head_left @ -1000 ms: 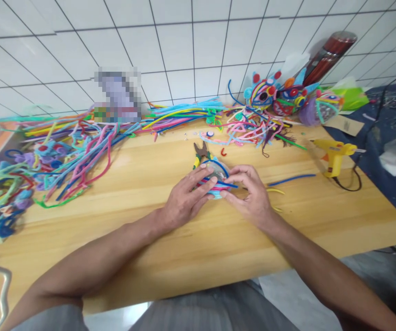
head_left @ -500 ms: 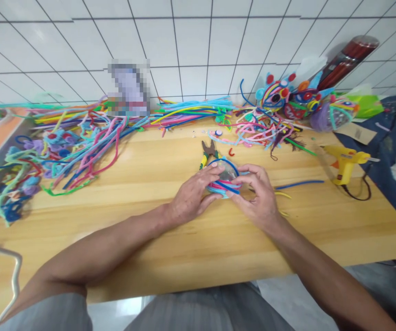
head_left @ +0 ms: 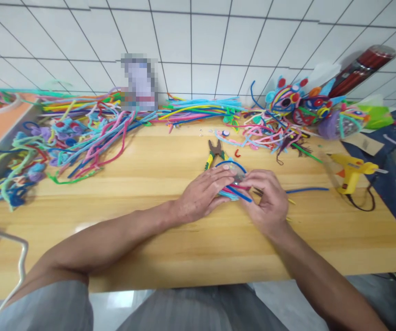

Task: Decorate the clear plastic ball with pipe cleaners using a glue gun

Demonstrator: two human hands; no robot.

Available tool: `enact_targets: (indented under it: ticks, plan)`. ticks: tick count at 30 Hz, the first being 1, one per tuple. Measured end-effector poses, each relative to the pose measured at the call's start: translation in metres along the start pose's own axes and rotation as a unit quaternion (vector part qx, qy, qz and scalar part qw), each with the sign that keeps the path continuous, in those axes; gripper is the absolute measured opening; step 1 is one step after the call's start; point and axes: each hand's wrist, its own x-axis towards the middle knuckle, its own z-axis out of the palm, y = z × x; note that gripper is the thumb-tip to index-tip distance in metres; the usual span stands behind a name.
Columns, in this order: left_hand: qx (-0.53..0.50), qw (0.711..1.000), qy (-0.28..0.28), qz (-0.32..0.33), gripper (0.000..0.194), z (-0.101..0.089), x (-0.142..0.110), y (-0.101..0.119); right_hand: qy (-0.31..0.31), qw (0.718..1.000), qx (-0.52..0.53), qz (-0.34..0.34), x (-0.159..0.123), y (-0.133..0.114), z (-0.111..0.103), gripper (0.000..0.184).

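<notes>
A clear plastic rounded piece (head_left: 238, 174), ringed with blue, pink and light-blue pipe cleaners, sits between my hands on the wooden table. My left hand (head_left: 201, 193) lies over its left side, fingers closed on it. On the other side, my right hand (head_left: 267, 195) pinches at the right edge, with thumb and fingers bent together. A blue pipe cleaner (head_left: 242, 194) slants across the front, its free end sticking out by my right thumb. The fingers partly hide the piece. Just behind it are pliers (head_left: 215, 149) with yellow-green handles, jaws pointing away.
A yellow glue gun (head_left: 353, 172) lies at the right, near a loose blue pipe cleaner (head_left: 306, 190). Piles of pipe cleaners (head_left: 98, 138) fill the left and back. Decorated figures (head_left: 284, 97) and a dark red cylinder (head_left: 366, 69) stand at back right.
The view has shifted slightly, so the scene sits further right. The blue pipe cleaner's end now sticks out further at the front, and my right fingers are more curled.
</notes>
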Motion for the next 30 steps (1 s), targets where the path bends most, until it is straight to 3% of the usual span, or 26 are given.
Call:
enact_targets:
  ticks: [3, 5, 9, 17, 23, 30]
  plan:
    - [0.008, 1.0, -0.002, 0.0, 0.06, 0.0, 0.001, 0.0, -0.025, 0.999, -0.013, -0.028, 0.0, -0.003, -0.004, 0.049]
    - [0.013, 1.0, -0.002, 0.001, 0.06, 0.0, 0.001, 0.0, -0.04, 0.997, -0.03, -0.061, 0.002, -0.006, -0.005, 0.052]
    - [0.012, 1.0, -0.003, -0.001, 0.063, 0.002, 0.0, 0.0, -0.032, 0.997, -0.031, -0.063, 0.005, -0.01, -0.004, 0.028]
    - [-0.028, 0.999, 0.02, -0.023, 0.076, 0.004, -0.003, 0.0, 0.0, 0.997, -0.053, 0.047, -0.003, 0.007, -0.003, 0.01]
    - [0.035, 0.99, 0.09, -0.104, 0.063, 0.0, -0.007, 0.001, -0.014, 0.996, -0.051, 0.071, -0.005, 0.012, -0.005, 0.006]
    - [-0.002, 0.989, 0.062, -0.132, 0.052, 0.002, -0.01, -0.002, -0.017, 0.997, -0.045, 0.068, -0.007, 0.014, -0.008, 0.005]
